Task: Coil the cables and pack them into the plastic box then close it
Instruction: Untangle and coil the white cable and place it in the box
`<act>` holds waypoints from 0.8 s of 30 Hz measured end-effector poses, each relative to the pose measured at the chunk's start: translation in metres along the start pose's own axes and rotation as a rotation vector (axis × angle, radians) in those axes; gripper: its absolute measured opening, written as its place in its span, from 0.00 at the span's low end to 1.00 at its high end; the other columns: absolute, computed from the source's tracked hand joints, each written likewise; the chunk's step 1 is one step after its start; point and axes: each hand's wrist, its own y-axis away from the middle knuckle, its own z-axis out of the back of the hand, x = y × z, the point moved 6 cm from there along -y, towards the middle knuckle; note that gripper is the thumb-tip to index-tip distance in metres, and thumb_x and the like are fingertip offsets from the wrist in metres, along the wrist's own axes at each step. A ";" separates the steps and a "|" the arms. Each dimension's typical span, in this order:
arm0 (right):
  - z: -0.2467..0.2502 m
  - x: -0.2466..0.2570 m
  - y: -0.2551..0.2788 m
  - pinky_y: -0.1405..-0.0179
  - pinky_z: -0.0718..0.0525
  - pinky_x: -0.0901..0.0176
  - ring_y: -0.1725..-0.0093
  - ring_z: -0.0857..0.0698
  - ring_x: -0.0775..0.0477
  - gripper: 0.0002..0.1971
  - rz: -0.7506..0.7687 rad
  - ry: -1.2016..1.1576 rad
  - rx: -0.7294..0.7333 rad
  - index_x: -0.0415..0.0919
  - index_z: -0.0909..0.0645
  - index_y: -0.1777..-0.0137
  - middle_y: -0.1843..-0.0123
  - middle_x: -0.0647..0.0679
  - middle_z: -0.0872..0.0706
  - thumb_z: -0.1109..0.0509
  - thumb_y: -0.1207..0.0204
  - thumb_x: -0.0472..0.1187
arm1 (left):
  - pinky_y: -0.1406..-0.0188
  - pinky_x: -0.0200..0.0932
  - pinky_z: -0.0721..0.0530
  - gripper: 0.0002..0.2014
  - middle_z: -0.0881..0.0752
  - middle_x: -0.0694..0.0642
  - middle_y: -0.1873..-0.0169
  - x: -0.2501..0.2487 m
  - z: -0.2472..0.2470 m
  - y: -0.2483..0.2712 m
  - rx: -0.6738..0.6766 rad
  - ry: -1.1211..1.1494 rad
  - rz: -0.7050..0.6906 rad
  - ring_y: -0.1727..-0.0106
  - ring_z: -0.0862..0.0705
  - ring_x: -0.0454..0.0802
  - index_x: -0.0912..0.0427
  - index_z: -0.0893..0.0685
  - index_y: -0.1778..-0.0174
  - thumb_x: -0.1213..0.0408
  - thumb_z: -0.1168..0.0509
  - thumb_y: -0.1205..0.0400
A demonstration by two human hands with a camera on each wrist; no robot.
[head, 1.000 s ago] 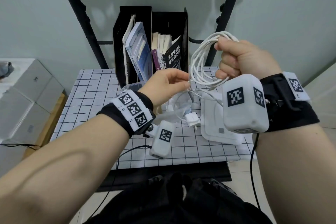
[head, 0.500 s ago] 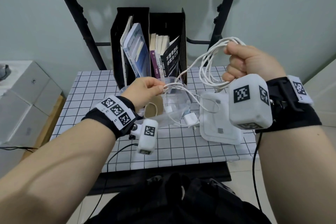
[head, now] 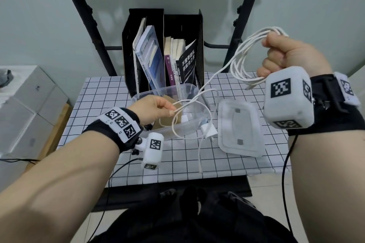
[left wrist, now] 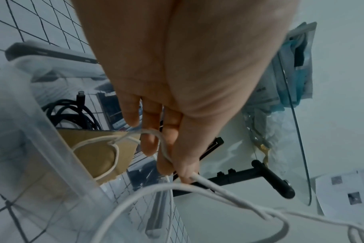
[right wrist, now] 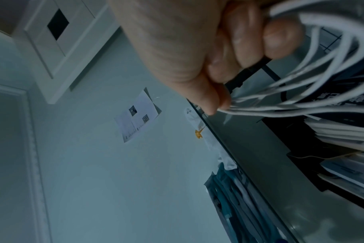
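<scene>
Since half a second ago the hands have drawn further apart: the left hand (head: 156, 108) has dropped toward the plastic box (head: 189, 130), and the right hand (head: 286, 55) has swung out past the worktop's (head: 110, 92) right edge, stretching the white cable (head: 215, 77) between them.

From the left: the left hand's fingers (left wrist: 166, 157) are nearly closed, thumb and forefinger pinching the cable's loose run just above the box, which stands near the worktop's middle with a brown card piece (head: 167, 122) and a white plug (head: 208, 130) at its front rim. A tail of cable hangs over the worktop's front edge. Pulling faster than that slack feeds could drag the plug and tip or slide the box. The lid (head: 241, 128) lies flat just right of the box.

The right hand is fisted tight round several loops; a loosened grip would probably spill the coil, and uneven loops may not fit inside.
</scene>
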 end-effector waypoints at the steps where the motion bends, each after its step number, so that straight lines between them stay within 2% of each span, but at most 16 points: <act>1: 0.000 0.000 -0.001 0.76 0.46 0.61 0.85 0.45 0.55 0.10 0.005 -0.001 0.001 0.43 0.25 0.64 0.85 0.54 0.43 0.34 0.20 0.41 | 0.39 0.43 0.20 0.02 0.10 0.49 0.56 -0.001 -0.001 0.000 0.005 -0.009 -0.001 0.53 0.16 0.43 0.50 0.11 0.58 0.61 0.28 0.23; 4: -0.004 -0.001 0.002 0.75 0.46 0.60 0.85 0.45 0.55 0.10 0.008 -0.013 0.008 0.43 0.25 0.63 0.85 0.54 0.43 0.34 0.20 0.41 | 0.39 0.46 0.19 0.02 0.10 0.51 0.55 -0.002 -0.002 -0.001 0.008 -0.020 0.002 0.53 0.16 0.45 0.52 0.11 0.57 0.62 0.27 0.24; 8: -0.002 -0.001 0.003 0.77 0.44 0.61 0.85 0.45 0.54 0.10 0.020 0.001 -0.002 0.44 0.26 0.64 0.86 0.54 0.43 0.34 0.20 0.40 | 0.41 0.45 0.18 0.02 0.11 0.51 0.58 -0.001 -0.004 -0.001 0.029 -0.033 0.011 0.55 0.16 0.45 0.52 0.12 0.59 0.64 0.26 0.25; 13: -0.007 -0.001 0.004 0.69 0.49 0.55 0.84 0.46 0.54 0.10 0.032 -0.025 0.003 0.43 0.27 0.63 0.85 0.54 0.42 0.34 0.20 0.40 | 0.44 0.50 0.17 0.09 0.15 0.45 0.69 -0.003 -0.012 -0.002 0.079 0.033 -0.006 0.62 0.17 0.46 0.47 0.13 0.52 0.64 0.26 0.25; 15: -0.013 0.000 0.006 0.67 0.49 0.55 0.84 0.45 0.54 0.09 0.022 -0.033 0.029 0.43 0.26 0.62 0.85 0.54 0.42 0.33 0.20 0.40 | 0.46 0.49 0.15 0.09 0.12 0.49 0.65 -0.008 -0.014 -0.003 0.083 0.021 -0.010 0.60 0.16 0.46 0.46 0.12 0.51 0.65 0.28 0.23; 17: -0.018 0.001 0.009 0.66 0.49 0.55 0.84 0.45 0.55 0.10 0.015 -0.027 0.048 0.43 0.25 0.62 0.85 0.54 0.41 0.34 0.19 0.41 | 0.55 0.44 0.13 0.10 0.11 0.55 0.58 -0.016 -0.017 -0.003 0.101 0.008 -0.024 0.61 0.16 0.45 0.47 0.12 0.50 0.66 0.31 0.22; 18: -0.021 0.001 0.010 0.66 0.49 0.55 0.85 0.44 0.55 0.10 0.016 -0.022 0.057 0.43 0.25 0.62 0.85 0.54 0.41 0.34 0.19 0.41 | 0.64 0.38 0.16 0.10 0.11 0.56 0.57 -0.020 -0.019 -0.003 0.114 0.006 -0.036 0.64 0.18 0.43 0.49 0.13 0.48 0.67 0.32 0.22; 19: -0.024 0.000 0.011 0.66 0.49 0.54 0.85 0.44 0.55 0.10 0.015 -0.016 0.065 0.42 0.25 0.62 0.85 0.54 0.40 0.34 0.19 0.41 | 0.68 0.34 0.19 0.11 0.12 0.55 0.58 -0.025 -0.021 -0.003 0.120 0.006 -0.054 0.67 0.19 0.41 0.49 0.13 0.46 0.66 0.32 0.21; 20: -0.027 -0.001 0.012 0.66 0.49 0.54 0.85 0.45 0.55 0.10 0.014 -0.012 0.073 0.42 0.24 0.62 0.85 0.54 0.40 0.34 0.19 0.40 | 0.67 0.33 0.21 0.11 0.13 0.53 0.58 -0.031 -0.022 -0.003 0.114 0.010 -0.077 0.66 0.19 0.40 0.49 0.14 0.44 0.65 0.32 0.21; 23: -0.033 -0.006 0.013 0.66 0.51 0.52 0.84 0.45 0.54 0.09 0.007 -0.011 0.113 0.42 0.24 0.62 0.85 0.54 0.40 0.34 0.19 0.40 | 0.49 0.31 0.20 0.12 0.14 0.42 0.56 -0.050 -0.024 -0.005 0.062 0.036 -0.158 0.57 0.16 0.35 0.51 0.14 0.41 0.59 0.30 0.21; 24: -0.036 -0.007 0.014 0.66 0.51 0.52 0.84 0.46 0.54 0.09 0.006 -0.004 0.129 0.42 0.24 0.62 0.85 0.54 0.40 0.34 0.19 0.40 | 0.47 0.29 0.20 0.12 0.13 0.40 0.56 -0.056 -0.025 -0.006 0.051 0.041 -0.178 0.55 0.16 0.33 0.52 0.14 0.42 0.58 0.30 0.21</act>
